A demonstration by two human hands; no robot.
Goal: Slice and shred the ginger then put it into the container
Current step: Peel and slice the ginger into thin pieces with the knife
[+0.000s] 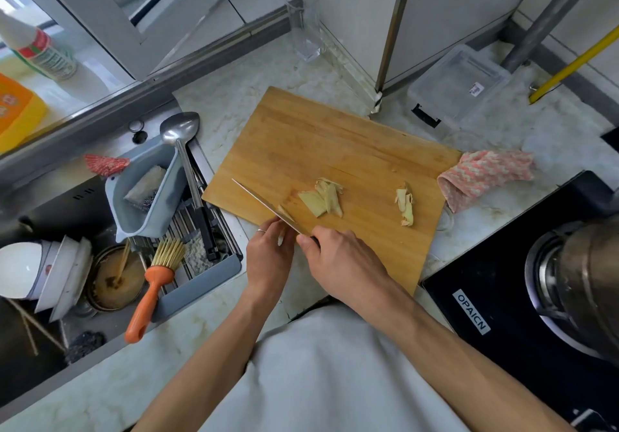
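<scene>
Ginger slices (321,202) lie mid cutting board (335,136), peelings (405,205) toward its right edge. My right hand (338,257) grips the knife (264,205); my left hand (268,250) pinches a ginger piece (284,212) against the blade. The lidded container (459,88) sits beyond the board's far right corner, a pink cloth (482,177) beside its right edge.

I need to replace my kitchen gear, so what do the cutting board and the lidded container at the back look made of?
The cutting board looks like wood with a matte finish: warm tan with visible lengthwise strips. The container looks like clear plastic: translucent, slightly cloudy walls, with a label showing.
</scene>
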